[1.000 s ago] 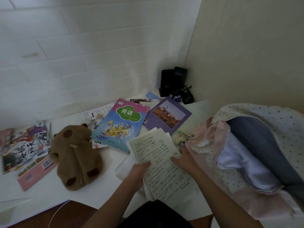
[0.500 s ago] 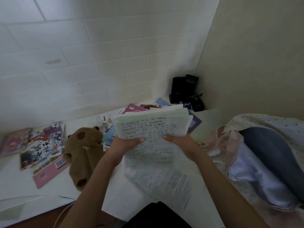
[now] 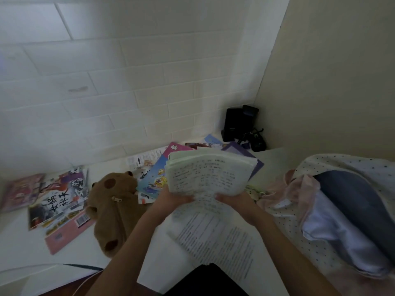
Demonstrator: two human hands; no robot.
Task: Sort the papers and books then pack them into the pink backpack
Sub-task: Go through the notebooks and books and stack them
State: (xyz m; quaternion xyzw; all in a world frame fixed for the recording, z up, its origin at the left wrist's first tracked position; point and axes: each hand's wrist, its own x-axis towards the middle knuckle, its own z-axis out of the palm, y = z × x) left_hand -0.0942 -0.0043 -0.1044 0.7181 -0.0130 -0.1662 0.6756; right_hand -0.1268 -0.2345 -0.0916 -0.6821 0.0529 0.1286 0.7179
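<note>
White brick-patterned wall is backing a white tabletop (image 3: 19, 242) crowded with reading matter. Both hands are gripping one sheaf of handwritten papers (image 3: 208, 175): the left hand (image 3: 173, 198) and right hand (image 3: 234, 200) are pinching its lower edge from either side, lifting it above a printed sheet (image 3: 215, 236) lying flat beneath. Behind the sheaf, a glossy pink-and-blue textbook (image 3: 156, 178) and a purple book (image 3: 241, 151) are lying overlapped; to its left a brown plush toy (image 3: 113, 208) is slumping, with illustrated books (image 3: 59, 201) beyond that. Right of the sheaf, the pink backpack (image 3: 303, 189) is gaping open, soft and floppy. The papers look thin, light and limp, their top edge fanning loosely, so I'd judge they are needing support along both sides, squared before sliding in. The books seem stiffer, easier to take by the spine.
</note>
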